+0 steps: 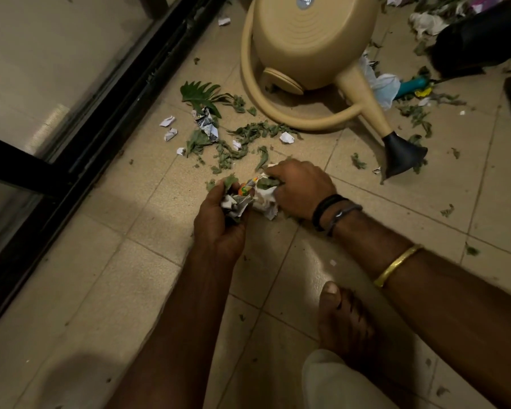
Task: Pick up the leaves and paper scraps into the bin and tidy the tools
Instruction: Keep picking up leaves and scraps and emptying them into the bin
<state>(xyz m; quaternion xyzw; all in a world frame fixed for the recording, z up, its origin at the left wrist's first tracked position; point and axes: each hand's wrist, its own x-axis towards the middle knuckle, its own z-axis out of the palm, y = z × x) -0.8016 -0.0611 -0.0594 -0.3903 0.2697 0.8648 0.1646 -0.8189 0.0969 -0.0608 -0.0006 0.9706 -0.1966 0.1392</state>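
Foot; left hand, right hand clutch scraps; watering-can points lower-right.

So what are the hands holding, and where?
A crumpled bunch of paper scraps and leaves. The left hand curls round its left end; the right hand grips its right end.

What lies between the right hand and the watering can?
Wilted leaves and a few crumpled paper scraps, strewn on the tiled floor; the head view shows it.
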